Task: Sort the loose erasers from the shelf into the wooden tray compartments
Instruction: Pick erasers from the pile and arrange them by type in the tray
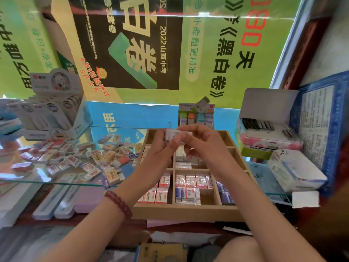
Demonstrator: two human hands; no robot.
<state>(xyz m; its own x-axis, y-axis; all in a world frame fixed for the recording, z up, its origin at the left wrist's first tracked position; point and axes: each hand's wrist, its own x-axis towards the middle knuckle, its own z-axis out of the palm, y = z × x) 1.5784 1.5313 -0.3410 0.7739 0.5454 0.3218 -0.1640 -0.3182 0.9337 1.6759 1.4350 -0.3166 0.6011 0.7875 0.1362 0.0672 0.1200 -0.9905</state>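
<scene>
Both hands are raised over the wooden tray (188, 211). My left hand (160, 146) and my right hand (198, 140) pinch one small white wrapped eraser (178, 133) between their fingertips, above the tray's middle row. The tray's near compartments hold rows of pink-and-white erasers (190, 181), red-labelled ones (160, 193) and blue ones (224, 193). A heap of loose erasers (90, 159) lies on the glass shelf (56, 183) to the left of the tray.
A white display box of correction tapes (54, 110) stands at the back left. Behind the tray is a small box of coloured items (196, 116). Stacked boxes (268, 137) and a white packet (296, 171) crowd the right. Pen cases (56, 201) lie below the shelf.
</scene>
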